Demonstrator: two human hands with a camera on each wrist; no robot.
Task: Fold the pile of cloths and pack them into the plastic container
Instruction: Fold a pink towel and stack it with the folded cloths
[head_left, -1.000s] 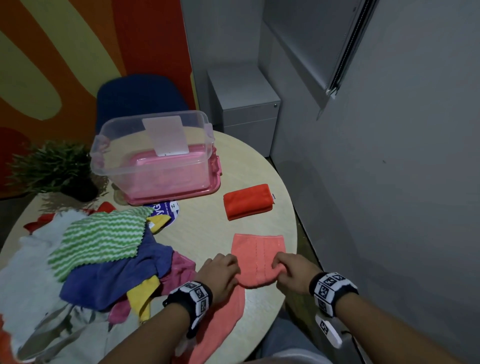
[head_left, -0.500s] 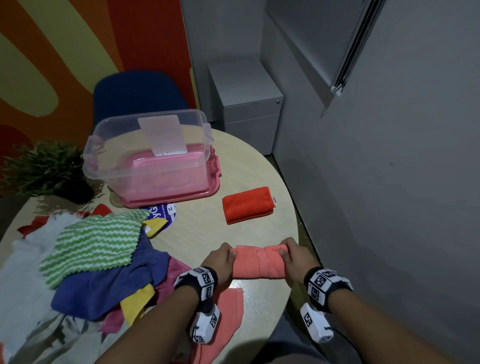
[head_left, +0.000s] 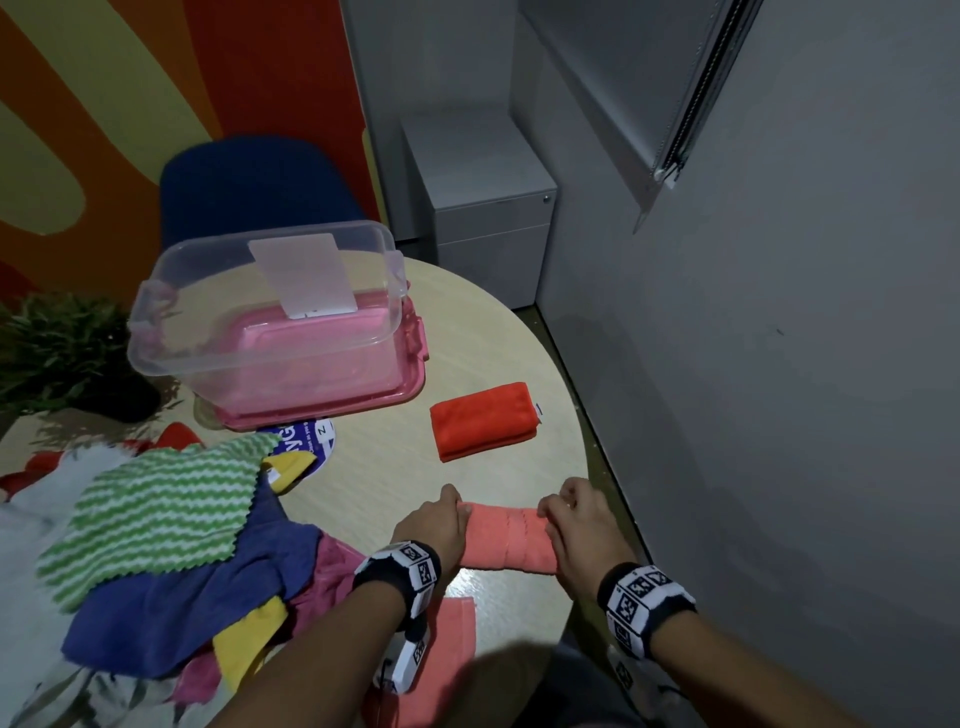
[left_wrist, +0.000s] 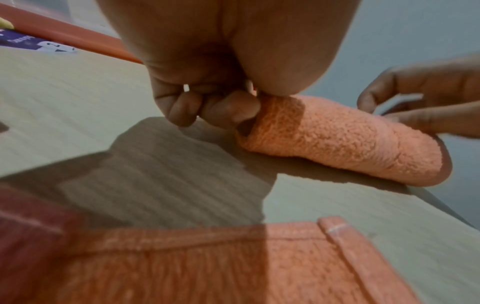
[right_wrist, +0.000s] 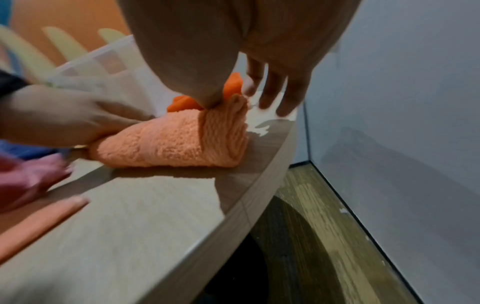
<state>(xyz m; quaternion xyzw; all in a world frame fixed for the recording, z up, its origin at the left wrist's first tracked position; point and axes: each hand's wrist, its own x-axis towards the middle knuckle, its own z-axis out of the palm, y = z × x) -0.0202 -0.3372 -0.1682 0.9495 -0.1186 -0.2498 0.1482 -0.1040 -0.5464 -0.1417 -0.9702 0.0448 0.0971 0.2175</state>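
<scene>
Now folding: the left hand and right hand are pinching opposite ends of the fuzzy salmon-pink terry cloth, thumbs and fingers clamped on its layers.
Doing it well: both ends should be travelling evenly, edges matched, before pressing flat.
Cloth: it is forming a plump, doubled-over roll.
Place: it is lying near the round pale wooden table's near-right edge.

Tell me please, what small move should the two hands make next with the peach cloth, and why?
Probably lay the pinched edge down and press the fold flat. The left hand and right hand each pinch one end of the peach cloth, which sits doubled over and puffy on the table. The red folded cloth beyond it lies flat already, and the plastic container holds no cloth yet.
</scene>
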